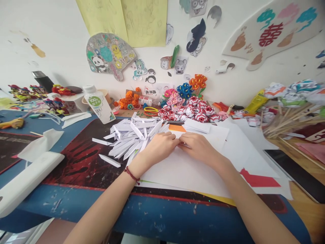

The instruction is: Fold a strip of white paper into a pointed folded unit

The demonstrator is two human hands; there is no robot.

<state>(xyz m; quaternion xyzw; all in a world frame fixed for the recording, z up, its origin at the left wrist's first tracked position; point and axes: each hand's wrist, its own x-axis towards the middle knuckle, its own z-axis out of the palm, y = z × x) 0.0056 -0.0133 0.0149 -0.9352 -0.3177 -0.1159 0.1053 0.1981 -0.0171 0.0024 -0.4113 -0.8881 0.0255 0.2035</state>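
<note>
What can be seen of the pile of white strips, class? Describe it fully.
The pile is a loose, jumbled heap of narrow white strips, apparently folded paper, many with slanted ends. They point in various directions, mainly on the dark, red-patterned mat, beside the left hand; whether that hand touches them is unclear.

Folded strips: white
Mat: black, red-edged, red streaks
Worktop cover: blue, pale-specked front edge
Bracelet: dark red
Flowers, back edge: red-and-white
</note>
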